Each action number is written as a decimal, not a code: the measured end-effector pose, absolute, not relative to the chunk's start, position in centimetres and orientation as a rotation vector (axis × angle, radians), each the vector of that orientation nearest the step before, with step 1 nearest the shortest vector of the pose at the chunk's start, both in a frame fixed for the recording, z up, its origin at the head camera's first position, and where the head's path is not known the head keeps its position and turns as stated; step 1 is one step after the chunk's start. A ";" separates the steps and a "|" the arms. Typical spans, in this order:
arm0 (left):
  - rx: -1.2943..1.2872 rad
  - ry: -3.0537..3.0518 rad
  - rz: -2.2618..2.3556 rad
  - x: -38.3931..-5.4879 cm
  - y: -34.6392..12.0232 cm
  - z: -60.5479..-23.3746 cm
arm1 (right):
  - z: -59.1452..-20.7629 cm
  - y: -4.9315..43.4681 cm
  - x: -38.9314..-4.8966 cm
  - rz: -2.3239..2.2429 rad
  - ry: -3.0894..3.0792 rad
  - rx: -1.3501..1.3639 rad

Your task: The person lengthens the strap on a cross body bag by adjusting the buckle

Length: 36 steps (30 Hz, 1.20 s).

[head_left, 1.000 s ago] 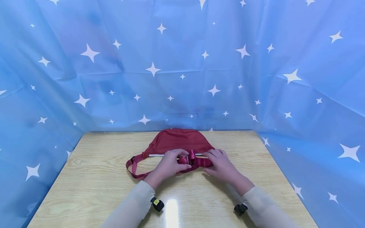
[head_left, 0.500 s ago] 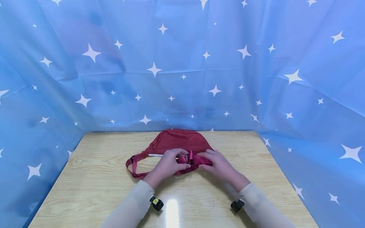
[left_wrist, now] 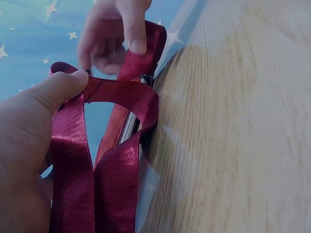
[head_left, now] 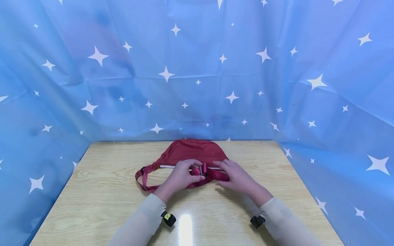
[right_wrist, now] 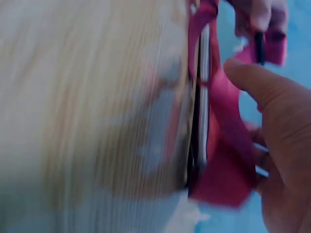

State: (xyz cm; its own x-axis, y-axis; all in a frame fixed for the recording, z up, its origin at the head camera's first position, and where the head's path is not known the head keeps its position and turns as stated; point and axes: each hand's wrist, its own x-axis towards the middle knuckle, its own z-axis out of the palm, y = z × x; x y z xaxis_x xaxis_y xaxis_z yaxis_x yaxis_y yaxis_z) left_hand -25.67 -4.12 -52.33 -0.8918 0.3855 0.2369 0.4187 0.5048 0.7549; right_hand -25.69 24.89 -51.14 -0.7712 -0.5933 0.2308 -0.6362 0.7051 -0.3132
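Observation:
A dark red waist bag (head_left: pixel 194 152) lies flat at the back of the table, with its strap (head_left: pixel 220 175) toward me. My left hand (head_left: pixel 183 174) pinches the strap at a slim black buckle (head_left: pixel 202 169), where a short loop of webbing stands up. In the left wrist view, the left thumb (left_wrist: pixel 68 87) presses on the webbing (left_wrist: pixel 116 184) near the buckle. To the right, my right hand (head_left: pixel 237 176) has thumb and fingers spread about the strap's folded end. The right wrist view is blurred; there the right thumb (right_wrist: pixel 257 80) overlaps the strap (right_wrist: pixel 226 170).
A pale strip (head_left: pixel 166 167) runs along the bag's near edge. Another strap length (head_left: pixel 144 181) with a black slider (head_left: pixel 143 171) loops out left on the wooden table (head_left: pixel 107 205). Behind hangs a blue star-patterned curtain (head_left: pixel 197 92). Small black cameras (head_left: pixel 168 218) sit on both wrists.
My right hand closed on the strap half a second ago, then its thumb and fingers spread apart again. My left hand keeps its pinch, and the buckle has shifted slightly left.

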 end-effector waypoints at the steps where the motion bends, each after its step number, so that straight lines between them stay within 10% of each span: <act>1: -0.723 -2.693 -1.361 -25.7 -4.1 -52.3 | -51.2 24.3 -25.6 0.578 -2.797 1.002; 36: -0.799 -2.674 -1.405 -25.3 -4.1 -52.0 | -51.4 24.2 -25.6 0.914 -2.827 1.093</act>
